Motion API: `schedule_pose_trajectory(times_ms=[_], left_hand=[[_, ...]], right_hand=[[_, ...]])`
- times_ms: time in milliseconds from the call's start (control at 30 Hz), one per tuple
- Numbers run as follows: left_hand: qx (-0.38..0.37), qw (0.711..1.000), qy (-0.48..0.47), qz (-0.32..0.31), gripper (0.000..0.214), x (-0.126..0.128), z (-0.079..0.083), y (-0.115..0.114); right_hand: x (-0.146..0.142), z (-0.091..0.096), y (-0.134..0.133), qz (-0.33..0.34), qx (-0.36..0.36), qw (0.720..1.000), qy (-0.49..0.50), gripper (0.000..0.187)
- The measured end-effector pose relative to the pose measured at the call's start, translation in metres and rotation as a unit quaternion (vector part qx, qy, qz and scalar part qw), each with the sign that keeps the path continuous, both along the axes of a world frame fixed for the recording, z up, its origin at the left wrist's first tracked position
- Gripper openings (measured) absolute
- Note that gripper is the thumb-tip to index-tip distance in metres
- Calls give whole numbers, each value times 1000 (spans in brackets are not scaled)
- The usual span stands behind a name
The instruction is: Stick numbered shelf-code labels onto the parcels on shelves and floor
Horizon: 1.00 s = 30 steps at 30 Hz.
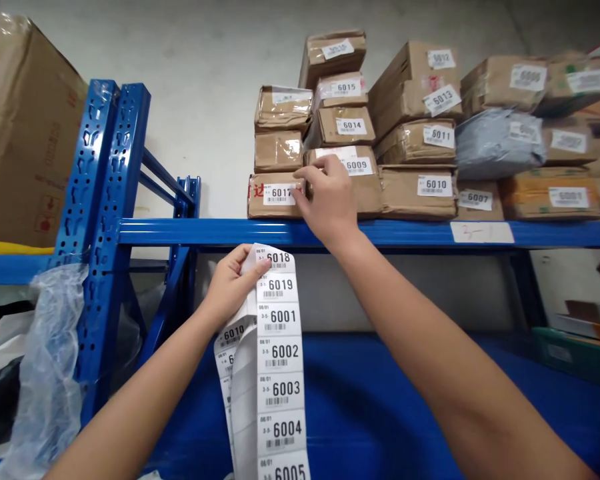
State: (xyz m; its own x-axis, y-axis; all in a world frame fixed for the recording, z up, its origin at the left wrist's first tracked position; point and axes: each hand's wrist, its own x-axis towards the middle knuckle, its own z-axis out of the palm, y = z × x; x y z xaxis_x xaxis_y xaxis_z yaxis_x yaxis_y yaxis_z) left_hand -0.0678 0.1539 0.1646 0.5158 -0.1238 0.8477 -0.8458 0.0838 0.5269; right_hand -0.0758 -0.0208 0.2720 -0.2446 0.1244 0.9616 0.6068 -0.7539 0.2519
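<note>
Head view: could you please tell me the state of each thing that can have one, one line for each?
Strip, hanging, doubled over, 6018 uppermost
Left hand, closed on the strip
6017 label, readable
Right hand, bent, at the 6017 label; grip unclear
Boxes, closed where visible, stacked, many labelled
Grey parcel, wrapped, labelled
Shelf, loaded with boxes
Plastic wrap, crumpled
</note>
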Motion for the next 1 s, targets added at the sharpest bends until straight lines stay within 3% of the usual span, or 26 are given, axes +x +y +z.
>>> schedule_pose_trajectory(times_ms=[67, 167, 267, 333, 400, 533, 633, 700, 867, 1000], left_hand=[[-16, 1000, -19, -16, 17, 1, -2, -1], [-16, 999, -38, -19, 21, 0, -6, -2], [46, 998, -13, -50, 23, -4, -10, -5], [71, 995, 14, -73, 16, -8, -12, -11], [36, 995, 33, -92, 16, -10, -12, -19], [-67, 992, 53, -88, 17, -8, -1, -34], [-112, 990, 44, -69, 18, -4, 19, -40], [-140, 987, 33, -65, 17, -1, 35, -39], [-175, 983, 2, -56, 24, -5, 65, -27], [-96, 995, 22, -29, 20, -12, 69, -15]], right_hand=[[-3, -18, -2, 100, -65, 991, 63, 16], [-9, -53, -4, 243, -160, 920, 265, 23], [-12, -77, -8, 329, -125, 853, 385, 27], [-14, -82, -14, 350, -86, 842, 402, 28], [-17, -81, -19, 359, -57, 846, 390, 28], [-18, -69, -18, 345, -24, 887, 306, 24], [-10, -53, -6, 268, -6, 947, 178, 13], [-4, -39, 3, 224, -12, 969, 107, 7], [-3, 8, 24, 204, -49, 976, 62, 6], [3, 56, 22, 180, -8, 984, 2, 12]])
